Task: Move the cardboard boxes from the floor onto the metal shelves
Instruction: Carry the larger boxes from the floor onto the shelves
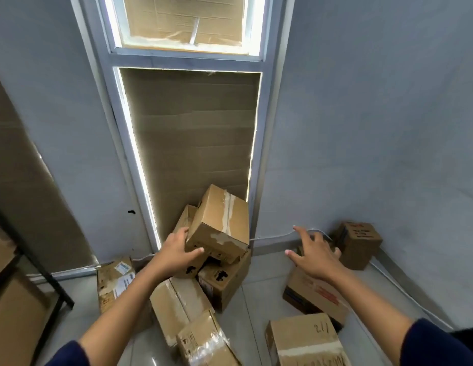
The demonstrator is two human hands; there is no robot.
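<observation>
- The wall (375,114) is grey-blue and fills the far side; a tall window frame (267,154) at its centre is covered from inside with cardboard sheets (193,143).
- The floor (259,281) is pale tile and carries a loose pile of cardboard boxes at the foot of the window.
- The metal shelves (45,276) show only as a dark frame at the left edge, with brown cardboard beside it.
- The near-right box (304,342) lies on the floor and bears handwritten figures.
- The right box (312,294) lies on the floor under the right hand; a far-right box (358,244) stands upright in the corner.
- The top box (219,223) sits tilted on the central pile, taped along its upper face.
- The left hand (177,253) holds the near-left corner of the top box, thumb on its near face, fingers (184,232) curled round its left side.
- The right hand (316,256) hovers above the right box, fingers (300,231) spread and touching nothing.
</observation>
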